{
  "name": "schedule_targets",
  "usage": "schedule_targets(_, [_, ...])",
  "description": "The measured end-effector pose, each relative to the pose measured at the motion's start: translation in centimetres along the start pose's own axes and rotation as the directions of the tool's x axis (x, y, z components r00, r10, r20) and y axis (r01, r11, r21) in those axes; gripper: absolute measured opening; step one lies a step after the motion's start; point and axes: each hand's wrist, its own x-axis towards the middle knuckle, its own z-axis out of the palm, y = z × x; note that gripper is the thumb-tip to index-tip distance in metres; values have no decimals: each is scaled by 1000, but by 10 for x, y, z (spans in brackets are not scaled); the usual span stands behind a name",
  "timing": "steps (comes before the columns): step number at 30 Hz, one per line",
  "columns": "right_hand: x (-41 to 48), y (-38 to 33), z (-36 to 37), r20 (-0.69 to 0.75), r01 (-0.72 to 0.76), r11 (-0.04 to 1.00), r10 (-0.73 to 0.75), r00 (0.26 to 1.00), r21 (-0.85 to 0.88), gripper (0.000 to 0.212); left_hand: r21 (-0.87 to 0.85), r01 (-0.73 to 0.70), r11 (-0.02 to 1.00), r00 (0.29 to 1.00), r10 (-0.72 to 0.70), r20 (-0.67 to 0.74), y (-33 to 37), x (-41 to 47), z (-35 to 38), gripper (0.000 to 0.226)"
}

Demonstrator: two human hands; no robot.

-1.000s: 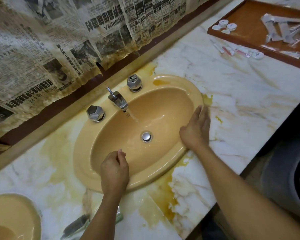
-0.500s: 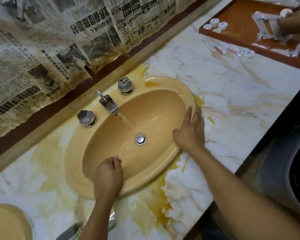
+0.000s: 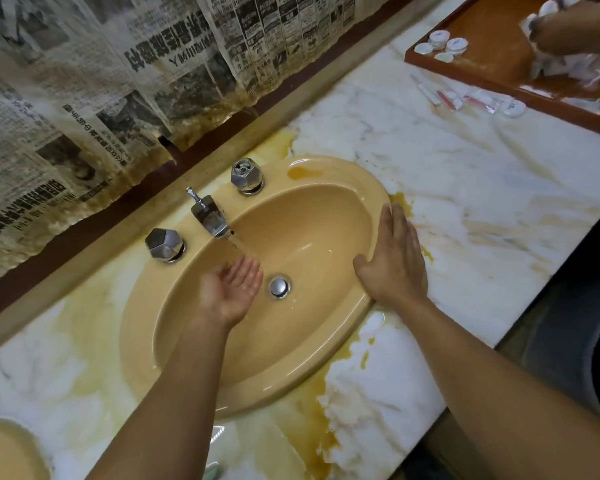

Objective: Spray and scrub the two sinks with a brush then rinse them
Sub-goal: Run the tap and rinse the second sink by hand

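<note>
Head view showed the left hand (image 3: 231, 289) cupped palm-up, fingers relaxed and holding nothing, inside the tan sink (image 3: 326, 216). The stream of water (image 3: 243, 247) from the spout (image 3: 210, 216) fell onto its fingertips. The right hand (image 3: 394, 265) lay flat with its fingers straight, pressed on the sink's right rim. Just right of the left hand sat the chrome drain plug (image 3: 280, 286). Two faceted knobs (image 3: 163, 244) flanked the spout on the far rim. Yellow-brown stains spread over the marble counter (image 3: 465, 174) around the basin. A second sink (image 3: 7, 448) showed at the near left corner. At the far right a brown tray (image 3: 492, 46) held white caps (image 3: 439, 38) and packets (image 3: 575, 69), with another person's hand (image 3: 575, 32) over them. Stained newspaper (image 3: 118, 81) covered the far wall.
</note>
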Motion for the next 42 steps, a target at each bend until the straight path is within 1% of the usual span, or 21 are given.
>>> schedule_targets(2, [1, 0, 0, -7, 6, 1000, -6, 1000, 0, 98, -54, -7, 999, 1000, 6, -2, 7, 4, 23, 29])
schedule_targets(5, [2, 0, 0, -6, 10, 1000, -10, 1000, -3, 99, -52, -18, 998, 999, 16, -35, 15, 12, 48, 30])
schedule_targets(9, [2, 0, 0, -22, 27, 1000, -27, 999, -11, 98, -117, -26, 993, 999, 21, -46, 17, 22, 60, 52])
schedule_targets(12, [2, 1, 0, -24, 21, 1000, -21, 999, -1, 98, -124, -33, 992, 999, 29, -35, 17, 25, 62, 55])
schedule_targets(15, [2, 2, 1, -26, 21, 1000, -21, 999, 13, 98, -132, -37, 991, 999, 33, -31, 17, 26, 59, 63])
schedule_targets(20, [1, 3, -1, -8, 20, 999, -20, 1000, 25, 98, -115, -38, 993, 997, 30, -75, 18, 24, 53, 37])
schedule_targets(22, [0, 3, -1, 5, 21, 999, -21, 1000, 28, 99, -95, -49, 994, 995, 40, -95, 16, 23, 53, 21])
schedule_targets(23, [0, 3, -2, 11, 22, 999, -22, 1000, 33, 99, -91, -49, 995, 995, 40, -96, 13, 22, 54, 19])
schedule_targets(25, [1, 6, -2, 20, 28, 998, -29, 999, 48, 100, -120, 10, 993, 999, -15, -42, -1, 16, 67, 20])
schedule_targets(26, [-1, 8, -1, 25, 27, 998, -29, 999, 62, 100, -128, 63, 990, 998, -61, 22, -12, 11, 76, 21])
schedule_targets(27, [-3, 7, -1, 27, 22, 996, -24, 999, 81, 102, -92, 122, 988, 988, -112, 111, -25, 0, 89, 22])
schedule_targets(28, [-9, 6, 2, 30, 14, 996, -16, 999, 91, 103, -5, 171, 985, 965, -167, 201, -39, -13, 103, 24])
schedule_targets(29, [-17, 2, 6, 31, 6, 996, -8, 999, 85, 106, 120, 183, 976, 942, -209, 263, -53, -28, 114, 29])
schedule_targets(30, [-26, -4, 11, 28, 1, 998, -3, 1000, 64, 108, 250, 151, 956, 933, -222, 285, -67, -42, 122, 35])
schedule_targets(31, [-31, -8, 15, 20, -5, 999, 4, 1000, 40, 109, 358, 86, 930, 944, -191, 270, -78, -51, 124, 41])
schedule_targets(33, [-22, -14, 13, 46, -43, 999, 43, 998, 9, 108, 490, -98, 866, 978, -6, 207, -90, -60, 112, 44])
schedule_targets(35, [9, -16, 6, 39, -57, 998, 56, 998, 19, 102, 508, -232, 829, 973, 192, 132, -82, -54, 83, 39])
schedule_targets(36, [27, -16, -1, 43, -56, 998, 54, 998, 41, 98, 495, -257, 830, 965, 246, 88, -73, -49, 66, 36])
schedule_targets(39, [56, -16, -9, 83, -46, 997, 41, 996, 56, 93, 453, -240, 859, 962, 272, -6, -48, -37, 13, 34])
schedule_targets(41, [45, -15, -4, 98, -65, 995, 57, 994, 80, 92, 416, -206, 886, 967, 250, -53, -45, -38, -15, 34])
schedule_targets(42, [33, -15, 0, 80, -73, 993, 65, 995, 91, 92, 389, -185, 902, 971, 230, -71, -46, -38, -27, 34])
